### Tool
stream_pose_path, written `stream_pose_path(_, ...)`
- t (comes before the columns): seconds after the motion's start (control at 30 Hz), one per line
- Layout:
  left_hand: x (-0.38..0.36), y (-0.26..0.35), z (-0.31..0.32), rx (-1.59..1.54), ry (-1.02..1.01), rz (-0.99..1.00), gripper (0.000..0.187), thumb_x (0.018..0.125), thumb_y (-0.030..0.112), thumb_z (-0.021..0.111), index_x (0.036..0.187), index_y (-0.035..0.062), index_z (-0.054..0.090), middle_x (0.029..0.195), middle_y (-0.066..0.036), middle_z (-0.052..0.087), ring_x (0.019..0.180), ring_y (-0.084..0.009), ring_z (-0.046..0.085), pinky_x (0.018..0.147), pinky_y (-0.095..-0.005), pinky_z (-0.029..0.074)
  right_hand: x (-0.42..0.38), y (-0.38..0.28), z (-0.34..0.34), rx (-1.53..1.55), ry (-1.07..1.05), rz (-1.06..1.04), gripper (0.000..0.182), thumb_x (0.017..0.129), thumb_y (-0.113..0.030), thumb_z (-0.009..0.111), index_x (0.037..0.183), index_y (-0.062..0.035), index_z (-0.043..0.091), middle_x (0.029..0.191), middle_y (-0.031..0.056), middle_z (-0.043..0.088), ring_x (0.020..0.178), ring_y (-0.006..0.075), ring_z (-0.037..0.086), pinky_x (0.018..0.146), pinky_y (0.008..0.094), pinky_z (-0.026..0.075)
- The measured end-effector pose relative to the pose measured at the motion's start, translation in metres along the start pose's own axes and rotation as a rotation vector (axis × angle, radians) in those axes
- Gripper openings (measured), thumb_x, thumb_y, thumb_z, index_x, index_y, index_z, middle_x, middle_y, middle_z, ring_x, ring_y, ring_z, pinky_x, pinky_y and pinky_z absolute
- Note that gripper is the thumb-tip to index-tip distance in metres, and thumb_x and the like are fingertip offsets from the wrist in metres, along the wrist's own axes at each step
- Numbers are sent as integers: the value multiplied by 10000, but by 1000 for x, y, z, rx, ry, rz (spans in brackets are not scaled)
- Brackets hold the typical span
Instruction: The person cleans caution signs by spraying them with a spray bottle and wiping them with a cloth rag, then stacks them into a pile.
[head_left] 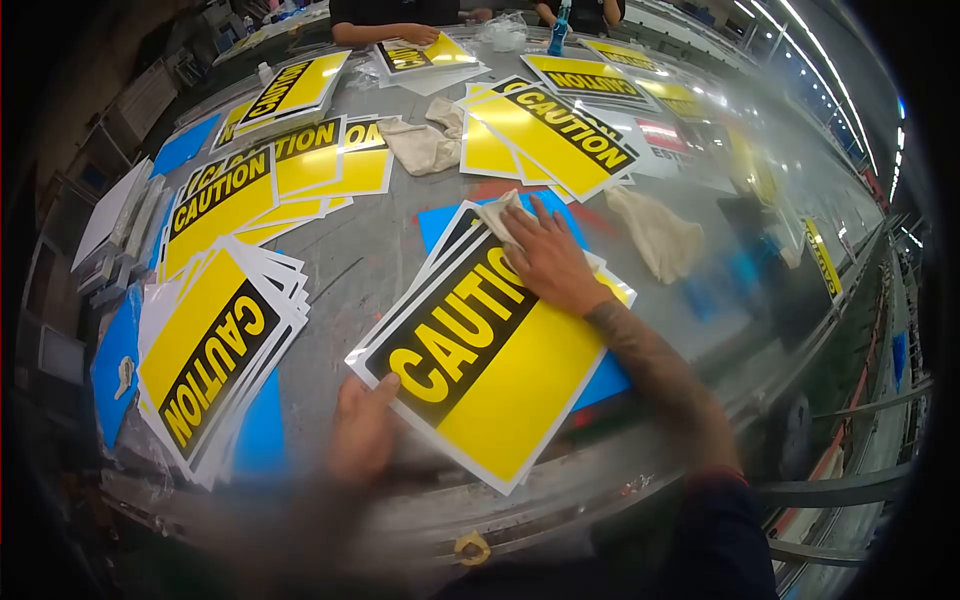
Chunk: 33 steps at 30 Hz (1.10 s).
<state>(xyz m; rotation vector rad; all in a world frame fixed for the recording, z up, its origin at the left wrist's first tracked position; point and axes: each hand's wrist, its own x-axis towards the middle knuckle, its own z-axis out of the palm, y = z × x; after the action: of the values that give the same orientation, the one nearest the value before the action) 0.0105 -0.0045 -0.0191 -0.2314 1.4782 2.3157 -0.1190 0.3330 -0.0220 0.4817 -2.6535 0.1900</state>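
Note:
A yellow caution sign [520, 400] with a black band lies in front of me, tilted, on top of other signs and a blue sheet [605, 383]. My left hand [365, 425] grips its lower left corner, the thumb on the face and the fingers hidden beneath. My right hand [548, 250] presses a white cloth [497, 214] against the sign's upper edge, covering the last letter of the word. Part of the cloth shows beyond the fingertips.
A fanned pile of caution signs [215, 360] lies at left, with more piles [225, 195] behind it. Crumpled cloths [425, 145] [655, 232] rest on the grey table [345, 235]. Across it, a co-worker's hand [420, 34] touches a sign near a blue spray bottle [560, 30].

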Motion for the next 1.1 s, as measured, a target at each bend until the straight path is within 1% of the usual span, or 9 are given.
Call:
stream_pose_path(0.13, -7, 7, 8, -10, 68, -82, 414, 1090, 83, 598, 1489, 4, 525, 1415, -126, 664, 1255, -222, 659, 1063, -369, 523, -18, -37, -6, 141, -110, -113, 582, 1061, -352, 581, 1543, -28, 533, 1634, 165, 506, 1552, 427, 388, 1252, 598, 308)
stream_pose_path(0.23, -10, 2, 13, -12, 86, -42, 391, 1087, 86, 600, 1464, -1, 545, 1390, -113, 675, 1212, -203, 670, 1018, -351, 537, -2, 6, -13, 18, -200, 137, 637, 1093, -386, 522, 1637, -66, 438, 1724, 168, 389, 1639, 421, 234, 1310, 590, 207)
stream_pose_path(0.37, -12, 5, 17, -5, 117, -31, 373, 1088, 78, 595, 1450, -4, 560, 1361, -119, 690, 1178, -200, 682, 1003, -347, 543, -25, -27, -7, 156, -113, -34, 632, 1064, -393, 571, 1578, -35, 489, 1686, 166, 436, 1592, 440, 316, 1282, 629, 245)
stream_pose_path(0.47, -7, 1, 11, -7, 30, 4, 430, 1117, 84, 567, 1528, -8, 480, 1458, -157, 657, 1304, -286, 678, 1069, -494, 598, -27, 3, -8, 29, -90, -9, 602, 1075, -401, 562, 1588, -91, 505, 1656, 136, 488, 1602, 429, 294, 1271, 655, 250)
stream_pose_path(0.63, -7, -3, 10, 7, 125, -24, 423, 1118, 63, 550, 1530, -4, 481, 1482, -152, 642, 1326, -281, 664, 1100, -485, 575, -33, -29, -14, 247, -102, -29, 636, 1084, -441, 534, 1559, -20, 500, 1646, 248, 456, 1554, 439, 376, 1268, 623, 283)
stream_pose_path(0.8, -8, 6, 15, -17, 41, -30, 436, 1114, 52, 546, 1541, 2, 476, 1499, -151, 627, 1337, -277, 653, 1110, -473, 568, -43, 10, -24, -29, -90, -59, 641, 1072, -428, 567, 1587, -55, 488, 1657, 182, 473, 1567, 448, 353, 1281, 601, 258)
stream_pose_path(0.83, -9, 7, 15, -23, 37, -38, 437, 1113, 50, 546, 1542, 3, 476, 1502, -151, 624, 1338, -276, 652, 1113, -471, 566, -42, 17, -30, 0, -114, 90, 624, 1082, -417, 551, 1586, -54, 491, 1669, 177, 459, 1565, 459, 347, 1279, 596, 259)
stream_pose_path(0.93, -9, 6, 17, -69, 23, 16, 433, 1113, 47, 545, 1539, 1, 479, 1499, -150, 626, 1329, -272, 657, 1118, -467, 562, -73, -9, -40, 120, -91, 29, 617, 1083, -414, 547, 1588, -64, 497, 1688, 155, 440, 1577, 461, 328, 1284, 604, 250)
stream_pose_path(1.1, -8, 5, 14, 22, 38, -4, 429, 1119, 59, 537, 1539, -5, 476, 1486, -161, 637, 1336, -281, 657, 1122, -475, 560, -84, 3, -62, 31, -233, 111, 691, 1090, -436, 537, 1615, -1, 430, 1709, 200, 389, 1621, 448, 257, 1307, 591, 222)
